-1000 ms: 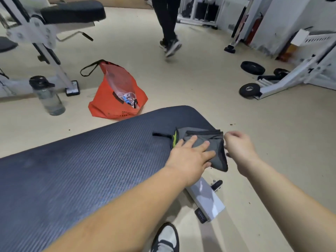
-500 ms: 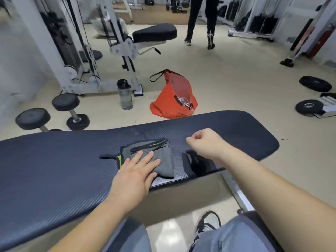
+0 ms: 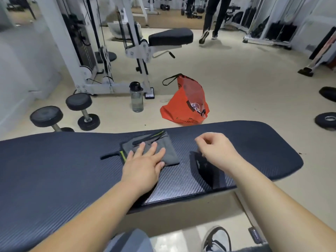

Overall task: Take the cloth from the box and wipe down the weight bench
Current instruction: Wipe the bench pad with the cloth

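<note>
A folded grey cloth (image 3: 168, 150) with a yellow-green trim and a black loop lies on the dark blue weight bench pad (image 3: 54, 170), near its middle. My left hand (image 3: 143, 164) rests flat on the cloth, fingers spread, pressing it against the pad. My right hand (image 3: 216, 150) hovers just above the pad to the right of the cloth, fingers loosely curled and holding nothing. No box is in view.
Beyond the bench on the floor stand an orange bag (image 3: 187, 104), a clear water bottle (image 3: 136, 97) and two dumbbells (image 3: 81, 111). A white machine with a black seat (image 3: 171, 36) stands behind. Weight plates (image 3: 326, 120) lie at right. A person (image 3: 211, 19) walks at the back.
My left hand has slid the cloth from the bench's right end toward its middle. My right hand has let go of the cloth's edge and now hangs beside it. The view has panned left.
</note>
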Tool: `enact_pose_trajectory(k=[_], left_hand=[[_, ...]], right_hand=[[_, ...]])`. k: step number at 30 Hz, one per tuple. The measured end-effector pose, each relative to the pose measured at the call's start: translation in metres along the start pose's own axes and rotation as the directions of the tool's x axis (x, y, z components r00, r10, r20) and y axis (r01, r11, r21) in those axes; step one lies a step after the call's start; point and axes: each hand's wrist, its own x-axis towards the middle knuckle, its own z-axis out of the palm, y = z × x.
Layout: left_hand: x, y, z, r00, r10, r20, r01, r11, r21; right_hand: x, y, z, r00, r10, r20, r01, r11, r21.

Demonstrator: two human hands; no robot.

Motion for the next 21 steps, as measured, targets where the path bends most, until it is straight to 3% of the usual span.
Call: enact_pose_trajectory(k=[8,12,15,21], left_hand=[[0.102,0.09,0.007,0.944,0.296,0.144,-0.3,0.954,0.005],[0.109,0.088,0.009,0.933,0.347,0.096,-0.346,0.938,-0.019],[0.097,0.053,0.004,0.949,0.313,0.034,-0.311,0.949,-0.056],[0.042,-0.086,-0.022,0.999,0.022,-0.045,-0.027,0.994,-0.107]], right_hand=[[0.031,0.019,-0.001,0.973,0.103,-0.207,-0.106,0.994,-0.002],[0.031,0.012,0.006,0.964,0.104,-0.245,-0.113,0.993,-0.021],[0.027,-0.005,0.022,0.979,0.093,-0.184,-0.102,0.994,-0.039],[0.015,-0.067,0.086,0.998,-0.057,-0.023,0.054,0.993,-0.109]])
